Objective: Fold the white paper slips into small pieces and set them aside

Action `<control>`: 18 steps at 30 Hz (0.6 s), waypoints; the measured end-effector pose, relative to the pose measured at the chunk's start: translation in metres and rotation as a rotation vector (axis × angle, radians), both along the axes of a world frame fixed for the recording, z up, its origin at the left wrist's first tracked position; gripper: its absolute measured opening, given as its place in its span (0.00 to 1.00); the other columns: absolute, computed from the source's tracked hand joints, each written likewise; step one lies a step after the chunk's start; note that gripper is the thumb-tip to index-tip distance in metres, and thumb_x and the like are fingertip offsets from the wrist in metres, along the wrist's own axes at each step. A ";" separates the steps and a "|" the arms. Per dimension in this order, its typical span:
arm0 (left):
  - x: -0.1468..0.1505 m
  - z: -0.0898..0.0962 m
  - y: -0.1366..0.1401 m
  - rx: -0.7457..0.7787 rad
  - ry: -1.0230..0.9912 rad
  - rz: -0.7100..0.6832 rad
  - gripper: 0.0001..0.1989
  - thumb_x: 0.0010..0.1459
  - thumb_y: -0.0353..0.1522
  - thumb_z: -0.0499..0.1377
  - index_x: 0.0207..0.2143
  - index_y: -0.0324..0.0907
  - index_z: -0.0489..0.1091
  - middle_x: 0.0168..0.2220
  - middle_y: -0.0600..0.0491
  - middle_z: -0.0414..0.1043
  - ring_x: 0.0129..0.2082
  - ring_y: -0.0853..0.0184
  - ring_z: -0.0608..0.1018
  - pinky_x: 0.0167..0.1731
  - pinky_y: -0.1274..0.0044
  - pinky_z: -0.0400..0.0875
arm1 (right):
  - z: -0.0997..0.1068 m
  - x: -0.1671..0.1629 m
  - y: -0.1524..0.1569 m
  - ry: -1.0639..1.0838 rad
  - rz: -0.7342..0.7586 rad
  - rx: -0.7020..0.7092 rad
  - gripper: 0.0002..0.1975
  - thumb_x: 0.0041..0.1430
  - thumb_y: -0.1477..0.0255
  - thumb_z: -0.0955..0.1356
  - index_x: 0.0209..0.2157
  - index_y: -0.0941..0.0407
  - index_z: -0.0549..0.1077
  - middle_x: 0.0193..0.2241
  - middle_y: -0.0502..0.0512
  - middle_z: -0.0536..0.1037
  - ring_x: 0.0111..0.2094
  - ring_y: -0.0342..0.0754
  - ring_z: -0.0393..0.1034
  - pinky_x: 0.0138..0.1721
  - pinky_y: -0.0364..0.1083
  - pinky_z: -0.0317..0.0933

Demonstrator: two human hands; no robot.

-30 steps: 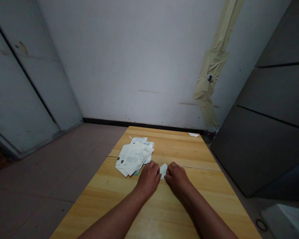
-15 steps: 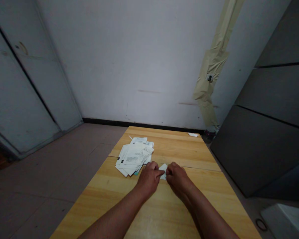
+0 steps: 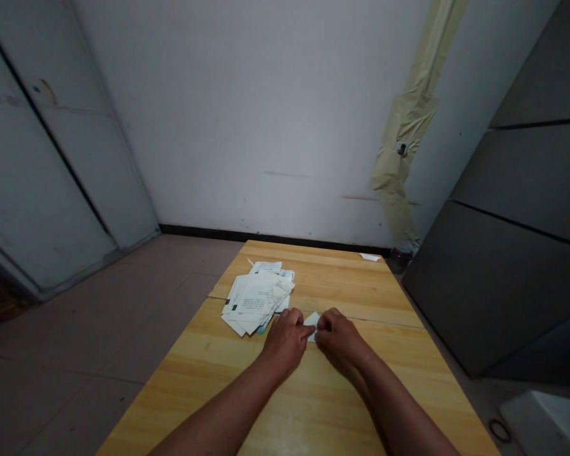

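A small piece of white paper, folded by the look of its slanted edges, lies on the wooden table between my hands. My left hand has its fingers curled, and one extended digit presses on the paper from the left. Fingers bent and pinched together, my right hand grips the paper's right side. Both hands cover much of the paper, so its full shape is hidden. Just left of my left hand, a loose pile of printed papers lies with its sheets overlapping. A bit of blue-green shows under its near edge.
The wooden table has a seam across it. A white scrap lies at its far right corner. Beyond stands a white wall with taped-over conduit. Grey panels flank the right, and a white box is on the floor.
My left digit has slid slightly right across the paper, closer to my right hand. The right hand stays nearly in place, and the pile is unchanged.
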State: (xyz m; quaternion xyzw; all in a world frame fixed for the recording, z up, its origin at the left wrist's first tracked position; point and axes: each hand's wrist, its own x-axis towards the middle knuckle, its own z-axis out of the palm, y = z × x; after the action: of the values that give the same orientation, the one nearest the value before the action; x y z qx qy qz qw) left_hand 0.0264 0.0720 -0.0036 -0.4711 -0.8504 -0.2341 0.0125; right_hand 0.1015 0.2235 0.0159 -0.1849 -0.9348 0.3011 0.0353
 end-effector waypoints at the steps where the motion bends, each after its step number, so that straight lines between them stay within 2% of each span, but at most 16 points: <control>1: 0.000 0.000 0.000 0.002 -0.005 0.001 0.16 0.60 0.26 0.55 0.41 0.52 0.79 0.37 0.50 0.68 0.39 0.62 0.67 0.36 0.72 0.60 | 0.002 0.000 -0.004 0.000 -0.029 0.027 0.05 0.45 0.78 0.68 0.28 0.56 0.71 0.32 0.51 0.72 0.34 0.46 0.66 0.35 0.42 0.53; 7: 0.000 -0.001 0.000 0.020 -0.019 -0.003 0.16 0.60 0.27 0.55 0.43 0.54 0.78 0.37 0.50 0.68 0.40 0.62 0.67 0.38 0.70 0.59 | 0.003 -0.001 -0.018 0.011 -0.094 0.120 0.07 0.43 0.76 0.70 0.27 0.56 0.71 0.32 0.52 0.72 0.35 0.47 0.64 0.35 0.43 0.50; 18: -0.005 0.000 -0.005 -0.033 -0.036 -0.020 0.20 0.61 0.27 0.56 0.48 0.62 0.74 0.40 0.52 0.68 0.43 0.62 0.66 0.39 0.69 0.55 | 0.002 -0.004 -0.013 -0.047 -0.096 0.069 0.11 0.39 0.83 0.69 0.27 0.56 0.70 0.33 0.51 0.72 0.35 0.46 0.64 0.34 0.42 0.49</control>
State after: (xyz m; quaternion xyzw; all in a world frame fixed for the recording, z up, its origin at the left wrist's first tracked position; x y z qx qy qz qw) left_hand 0.0217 0.0668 -0.0039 -0.4754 -0.8495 -0.2285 -0.0131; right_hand 0.0974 0.2102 0.0181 -0.2352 -0.9353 0.2623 0.0343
